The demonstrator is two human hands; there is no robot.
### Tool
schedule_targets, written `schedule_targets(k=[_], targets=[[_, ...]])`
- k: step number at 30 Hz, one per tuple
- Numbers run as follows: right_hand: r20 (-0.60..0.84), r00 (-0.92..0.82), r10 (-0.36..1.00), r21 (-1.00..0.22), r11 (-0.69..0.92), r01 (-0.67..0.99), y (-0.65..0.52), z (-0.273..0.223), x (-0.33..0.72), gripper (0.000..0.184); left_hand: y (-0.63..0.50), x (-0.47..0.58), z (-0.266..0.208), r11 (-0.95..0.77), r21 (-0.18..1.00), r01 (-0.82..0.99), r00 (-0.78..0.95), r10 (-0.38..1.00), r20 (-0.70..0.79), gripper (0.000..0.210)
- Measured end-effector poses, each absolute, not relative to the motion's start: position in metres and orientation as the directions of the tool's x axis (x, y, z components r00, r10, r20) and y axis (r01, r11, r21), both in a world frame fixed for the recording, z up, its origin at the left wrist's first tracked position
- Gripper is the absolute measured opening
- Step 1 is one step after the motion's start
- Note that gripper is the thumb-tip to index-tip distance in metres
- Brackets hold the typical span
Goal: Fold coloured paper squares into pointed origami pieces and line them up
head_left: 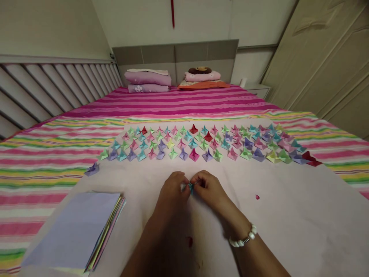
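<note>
Between my two hands is a small folded piece of teal paper (190,187), mostly hidden by the fingers. My left hand (175,188) pinches it from the left with thumb and forefinger. From the other side my right hand (208,187) pinches it too, the fingertips of both hands nearly touching. Just beyond the hands stand rows of folded paper boats (194,154) in many colours. A stack of coloured paper sheets (77,227), lilac on top, lies to the left of my left arm.
The white sheet (288,215) under everything lies on a striped bedspread (31,200). Small red scraps (257,197) rest on it. Folded bedding (148,81) and pillows (202,77) sit by the headboard (173,52). A slatted rail (57,90) borders the left side.
</note>
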State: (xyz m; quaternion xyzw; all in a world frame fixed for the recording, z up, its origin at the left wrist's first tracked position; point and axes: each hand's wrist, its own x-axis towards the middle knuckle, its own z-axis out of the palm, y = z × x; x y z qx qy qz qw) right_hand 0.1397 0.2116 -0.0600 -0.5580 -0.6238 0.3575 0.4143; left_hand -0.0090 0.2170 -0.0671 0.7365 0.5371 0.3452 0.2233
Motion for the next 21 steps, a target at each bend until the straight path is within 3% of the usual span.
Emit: schedule_targets(k=[15, 21], targets=[[0.114, -0.060, 0.992, -0.900, 0.129, 0.417, 0.212, -0.061, 0.141, 0.018, 0.208, 0.003, -0.050, -0.188, 0.581, 0.792, 0.169, 0.982, 0.087, 0.012], [0.162, -0.022, 0.987, -0.920, 0.159, 0.358, 0.212, -0.057, 0.146, 0.022, 0.209, 0.001, -0.052, -0.269, 0.642, 0.718, 0.114, 0.955, 0.273, 0.015]])
